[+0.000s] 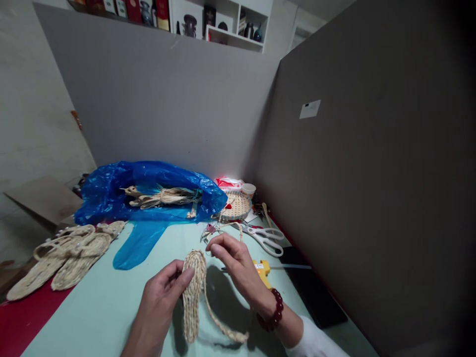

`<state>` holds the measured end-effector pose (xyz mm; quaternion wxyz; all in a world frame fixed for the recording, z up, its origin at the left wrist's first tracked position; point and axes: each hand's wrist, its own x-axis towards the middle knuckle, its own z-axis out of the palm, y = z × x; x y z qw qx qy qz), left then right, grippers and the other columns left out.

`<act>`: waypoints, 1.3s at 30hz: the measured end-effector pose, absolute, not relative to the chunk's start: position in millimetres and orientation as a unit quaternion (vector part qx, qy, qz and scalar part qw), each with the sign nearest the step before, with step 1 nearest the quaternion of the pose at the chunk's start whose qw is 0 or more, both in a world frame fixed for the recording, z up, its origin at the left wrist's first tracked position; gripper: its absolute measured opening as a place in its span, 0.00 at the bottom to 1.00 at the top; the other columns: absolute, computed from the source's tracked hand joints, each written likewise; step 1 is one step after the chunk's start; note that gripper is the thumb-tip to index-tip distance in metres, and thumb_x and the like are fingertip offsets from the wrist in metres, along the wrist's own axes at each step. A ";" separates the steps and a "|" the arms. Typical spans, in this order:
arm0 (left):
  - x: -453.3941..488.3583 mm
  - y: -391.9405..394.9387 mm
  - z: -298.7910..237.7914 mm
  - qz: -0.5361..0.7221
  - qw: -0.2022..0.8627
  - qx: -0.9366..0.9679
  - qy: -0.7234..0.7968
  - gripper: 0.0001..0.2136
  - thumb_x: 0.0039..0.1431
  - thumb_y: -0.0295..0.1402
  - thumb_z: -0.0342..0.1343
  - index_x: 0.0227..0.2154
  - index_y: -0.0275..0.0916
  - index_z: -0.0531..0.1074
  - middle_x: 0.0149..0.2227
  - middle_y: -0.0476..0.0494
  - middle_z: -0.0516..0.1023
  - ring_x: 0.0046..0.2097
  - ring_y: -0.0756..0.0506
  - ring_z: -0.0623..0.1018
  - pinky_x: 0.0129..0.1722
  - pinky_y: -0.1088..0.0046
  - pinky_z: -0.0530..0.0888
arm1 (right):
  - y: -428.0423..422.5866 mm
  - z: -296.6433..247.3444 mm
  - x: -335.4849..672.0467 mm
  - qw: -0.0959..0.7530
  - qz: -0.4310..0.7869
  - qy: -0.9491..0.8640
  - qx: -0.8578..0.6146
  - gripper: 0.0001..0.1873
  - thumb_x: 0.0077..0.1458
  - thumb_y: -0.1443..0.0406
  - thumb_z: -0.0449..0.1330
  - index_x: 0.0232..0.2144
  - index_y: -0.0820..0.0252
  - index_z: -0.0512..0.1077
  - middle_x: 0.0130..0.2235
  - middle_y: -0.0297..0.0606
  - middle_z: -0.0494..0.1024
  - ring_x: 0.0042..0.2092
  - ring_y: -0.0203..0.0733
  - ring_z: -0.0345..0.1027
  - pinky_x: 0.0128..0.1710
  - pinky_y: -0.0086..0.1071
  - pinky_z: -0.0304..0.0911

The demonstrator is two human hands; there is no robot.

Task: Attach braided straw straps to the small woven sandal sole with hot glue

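My left hand [163, 292] grips a small woven straw sole [192, 302] by its side, thumb on the upper face. The sole is held upright over the table, and a braided straw cord [217, 320] hangs from its right edge, its end near the tabletop. Just right of the sole's top, my right hand [234, 265] has thumb and forefinger pinched together. Whatever is in that pinch is too fine to make out. Behind this hand lie white-handled scissors [266, 239] and a yellow glue gun [263, 271], partly hidden by the wrist.
A blue plastic bag [107, 193] holding a straw bundle [163, 197] lies at the back. Several woven straw sandals [80, 253] rest on the left. A round woven basket [238, 206] and a white cup [248, 189] stand back right, with a black flat object [316, 292] by the right partition [353, 163].
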<state>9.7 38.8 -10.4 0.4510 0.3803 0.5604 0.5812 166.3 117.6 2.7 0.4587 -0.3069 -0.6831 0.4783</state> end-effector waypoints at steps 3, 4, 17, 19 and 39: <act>10.7 38.7 -9.6 0.584 0.451 0.378 0.559 0.15 0.47 0.48 0.68 0.28 0.40 0.79 0.27 0.50 0.76 0.31 0.46 0.71 0.31 0.74 0.68 | 115.3 2.7 165.4 0.427 0.505 -0.687 -0.300 0.15 0.67 0.57 0.53 0.38 0.55 0.77 0.34 0.35 0.76 0.36 0.41 0.67 0.39 0.34 0.62; 11.2 38.6 -9.2 0.584 0.452 0.380 0.557 0.15 0.48 0.47 0.68 0.28 0.40 0.78 0.26 0.50 0.76 0.31 0.46 0.71 0.31 0.74 0.68 | 114.4 2.0 165.0 0.416 0.513 -0.689 -0.300 0.14 0.66 0.57 0.54 0.39 0.56 0.77 0.34 0.35 0.76 0.36 0.41 0.67 0.39 0.34 0.62; 5.1 39.2 -15.4 0.543 0.412 0.452 0.576 0.16 0.51 0.51 0.64 0.26 0.42 0.76 0.26 0.51 0.75 0.31 0.45 0.72 0.32 0.74 0.70 | 102.2 4.0 161.3 0.394 0.468 -0.725 -0.317 0.11 0.62 0.61 0.59 0.28 0.59 0.73 0.28 0.31 0.73 0.33 0.37 0.65 0.35 0.29 0.60; 5.1 37.8 -16.0 0.524 0.414 0.468 0.578 0.16 0.53 0.51 0.63 0.27 0.42 0.76 0.27 0.51 0.76 0.31 0.45 0.73 0.31 0.74 0.71 | 100.6 4.2 161.0 0.401 0.435 -0.737 -0.325 0.13 0.63 0.62 0.58 0.27 0.58 0.72 0.27 0.30 0.72 0.32 0.37 0.65 0.34 0.29 0.58; 3.0 44.7 -12.3 0.466 0.444 0.517 0.564 0.16 0.52 0.48 0.61 0.22 0.40 0.72 0.24 0.51 0.67 0.30 0.46 0.66 0.31 0.71 0.64 | 116.9 -7.0 168.2 0.368 0.330 -0.823 -0.280 0.29 0.66 0.55 0.54 0.16 0.55 0.50 0.19 0.25 0.51 0.23 0.33 0.45 0.27 0.33 0.44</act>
